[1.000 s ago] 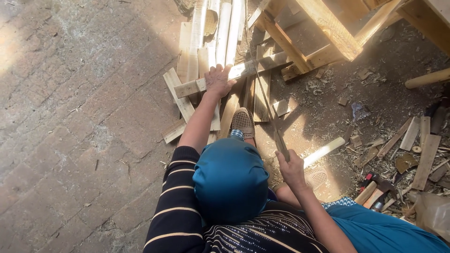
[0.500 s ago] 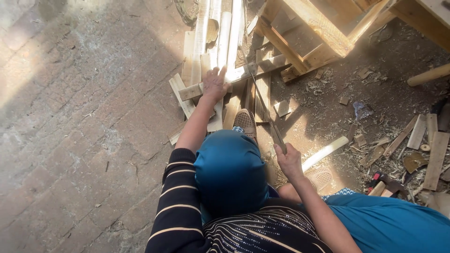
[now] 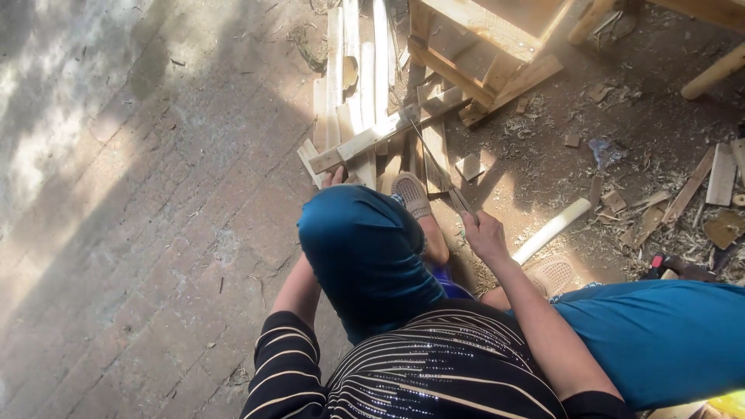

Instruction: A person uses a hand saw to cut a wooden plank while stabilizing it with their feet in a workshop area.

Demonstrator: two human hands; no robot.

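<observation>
My right hand [image 3: 483,233] grips the handle of a thin handsaw [image 3: 434,167]. Its blade runs up and left to a pale wooden slat [image 3: 365,140] that lies across a pile of planks [image 3: 353,70]. My left hand [image 3: 334,177] is mostly hidden behind my blue head covering [image 3: 365,256]. Only its fingers show, at the slat's near end. My foot in a beige sandal [image 3: 411,194] rests on the planks between the two hands.
A wooden frame [image 3: 481,46] stands behind the pile. Offcuts, shavings and a pale round stick [image 3: 551,229] litter the dirt on the right. Brick paving [image 3: 140,233] spreads to the left. A second sandal [image 3: 552,273] lies by my blue-clad leg [image 3: 660,334].
My right hand has moved the saw forward toward the slat. My head has leaned forward and now covers most of my left hand, which lay plainly on the slat before.
</observation>
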